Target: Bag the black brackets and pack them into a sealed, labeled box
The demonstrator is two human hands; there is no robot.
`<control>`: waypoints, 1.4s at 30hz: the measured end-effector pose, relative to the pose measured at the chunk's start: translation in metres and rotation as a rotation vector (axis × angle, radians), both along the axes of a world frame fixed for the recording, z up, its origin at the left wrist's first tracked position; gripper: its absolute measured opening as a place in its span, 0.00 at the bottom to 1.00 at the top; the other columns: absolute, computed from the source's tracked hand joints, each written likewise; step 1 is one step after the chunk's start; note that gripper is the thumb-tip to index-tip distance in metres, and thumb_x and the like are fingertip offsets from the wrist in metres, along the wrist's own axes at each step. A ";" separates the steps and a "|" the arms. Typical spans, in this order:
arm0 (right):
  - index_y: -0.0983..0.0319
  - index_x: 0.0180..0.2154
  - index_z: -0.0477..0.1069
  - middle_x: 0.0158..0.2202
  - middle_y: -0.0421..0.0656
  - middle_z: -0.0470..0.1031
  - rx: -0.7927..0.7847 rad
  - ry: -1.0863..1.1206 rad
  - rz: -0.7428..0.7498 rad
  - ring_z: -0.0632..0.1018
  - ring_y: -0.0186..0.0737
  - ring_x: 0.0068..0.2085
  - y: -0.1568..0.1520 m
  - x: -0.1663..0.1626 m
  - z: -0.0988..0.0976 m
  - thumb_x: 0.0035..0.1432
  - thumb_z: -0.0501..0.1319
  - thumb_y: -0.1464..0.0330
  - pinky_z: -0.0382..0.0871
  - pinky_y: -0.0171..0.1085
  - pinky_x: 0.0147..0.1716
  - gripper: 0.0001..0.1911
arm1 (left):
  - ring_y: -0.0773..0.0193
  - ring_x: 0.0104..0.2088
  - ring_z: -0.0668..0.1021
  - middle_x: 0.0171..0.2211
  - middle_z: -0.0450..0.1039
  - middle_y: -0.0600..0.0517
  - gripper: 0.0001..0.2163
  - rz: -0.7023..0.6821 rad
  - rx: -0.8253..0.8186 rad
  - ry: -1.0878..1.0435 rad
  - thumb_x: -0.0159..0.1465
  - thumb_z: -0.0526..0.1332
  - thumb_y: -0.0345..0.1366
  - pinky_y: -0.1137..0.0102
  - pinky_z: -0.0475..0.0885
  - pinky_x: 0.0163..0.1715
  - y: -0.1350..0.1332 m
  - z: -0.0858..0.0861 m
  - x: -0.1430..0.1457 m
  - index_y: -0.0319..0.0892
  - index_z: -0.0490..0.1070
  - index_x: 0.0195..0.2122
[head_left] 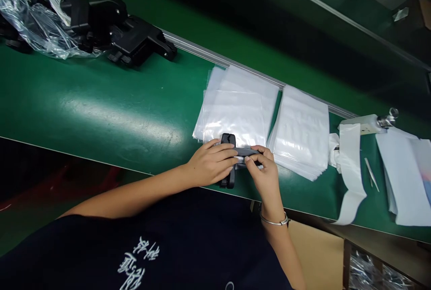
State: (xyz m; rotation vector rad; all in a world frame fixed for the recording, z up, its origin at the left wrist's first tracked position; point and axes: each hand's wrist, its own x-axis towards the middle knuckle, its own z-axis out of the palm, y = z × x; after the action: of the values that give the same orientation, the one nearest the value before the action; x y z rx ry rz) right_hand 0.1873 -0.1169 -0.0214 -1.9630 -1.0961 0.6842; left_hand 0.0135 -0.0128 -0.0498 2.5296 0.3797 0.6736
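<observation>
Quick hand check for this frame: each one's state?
Left hand: closed, holding the black part.
Right hand: closed, pinching its right end.

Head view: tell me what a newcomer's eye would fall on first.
Probably the left hand and right hand, holding a black part near the front edge of the green bench. Next come two bright stacks of translucent plastic sheets or bags, just beyond and to the right, then the bulky black pieces at upper left.

This is a workshop: a long green table point(161, 106) carries stacked translucent plastic bags point(242, 106) and angular black plastic parts point(134, 41), with a tan, probably cardboard box point(316, 249) below.
</observation>
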 end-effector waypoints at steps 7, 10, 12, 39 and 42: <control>0.52 0.49 0.75 0.57 0.44 0.71 0.033 -0.020 0.067 0.69 0.49 0.59 -0.022 0.038 0.007 0.58 0.63 0.59 0.61 0.54 0.59 0.17 | 0.56 0.50 0.75 0.49 0.76 0.51 0.13 -0.225 -0.038 0.276 0.66 0.55 0.38 0.60 0.62 0.47 0.033 0.026 0.007 0.51 0.77 0.46; 0.49 0.56 0.69 0.59 0.43 0.70 -0.030 -0.096 0.200 0.65 0.50 0.62 -0.025 0.044 -0.001 0.58 0.64 0.57 0.53 0.59 0.62 0.24 | 0.58 0.44 0.75 0.45 0.77 0.51 0.12 -0.311 0.008 0.325 0.66 0.56 0.39 0.62 0.61 0.44 0.041 0.038 0.025 0.52 0.78 0.44; 0.50 0.56 0.70 0.57 0.43 0.72 -0.034 -0.145 0.189 0.66 0.50 0.62 -0.024 0.043 -0.007 0.59 0.63 0.56 0.50 0.60 0.63 0.23 | 0.58 0.42 0.75 0.42 0.77 0.50 0.12 -0.345 0.056 0.347 0.66 0.56 0.40 0.62 0.62 0.43 0.039 0.042 0.035 0.51 0.78 0.43; 0.52 0.59 0.56 0.46 0.46 0.76 0.469 -0.594 0.052 0.77 0.48 0.48 -0.069 0.031 0.033 0.57 0.65 0.67 0.65 0.58 0.55 0.31 | 0.47 0.61 0.66 0.59 0.65 0.41 0.21 0.003 -0.065 0.363 0.63 0.57 0.35 0.51 0.64 0.58 0.030 0.002 0.025 0.40 0.65 0.57; 0.55 0.55 0.60 0.41 0.46 0.78 0.312 -0.291 -0.198 0.79 0.46 0.39 -0.069 0.036 0.040 0.56 0.65 0.62 0.75 0.46 0.39 0.26 | 0.42 0.63 0.62 0.61 0.63 0.40 0.25 -0.059 0.007 0.403 0.59 0.63 0.42 0.47 0.61 0.60 0.014 0.003 0.031 0.42 0.66 0.57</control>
State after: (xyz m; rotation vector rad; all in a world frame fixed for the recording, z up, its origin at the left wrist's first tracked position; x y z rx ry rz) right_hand 0.2231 -0.1861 0.0185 -1.8984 -1.0844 0.1128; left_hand 0.0449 0.0015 -0.0464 2.6658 0.4359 0.1377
